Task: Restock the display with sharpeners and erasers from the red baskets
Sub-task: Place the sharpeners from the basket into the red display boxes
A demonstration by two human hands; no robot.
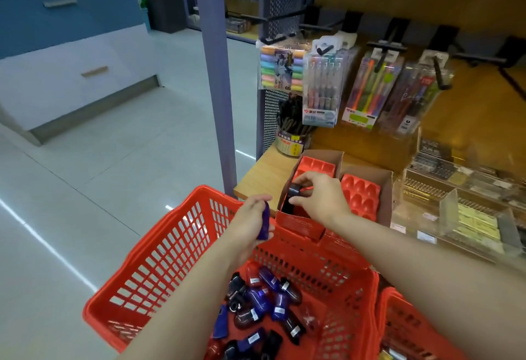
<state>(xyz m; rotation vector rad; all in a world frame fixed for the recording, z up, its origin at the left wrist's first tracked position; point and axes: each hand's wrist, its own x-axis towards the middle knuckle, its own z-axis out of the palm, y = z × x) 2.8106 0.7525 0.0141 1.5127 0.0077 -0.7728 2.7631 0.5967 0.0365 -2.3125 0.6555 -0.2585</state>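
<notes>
Sharpener (294, 191), pinched by right hand (318, 197) over tray (316, 166); left hand (252, 221) grips another (264, 221): light, rigid, likely slick, best held across sides.

Both my bare forearms reach forward. My left hand (254, 217) is turned thumb-up, its fingers (260, 198) curled round a purple sharpener (264, 221). My right hand (318, 196) reaches further ahead, palm down, fingers (304, 181) pinching a dark sharpener (294, 192) just beneath them.
</notes>
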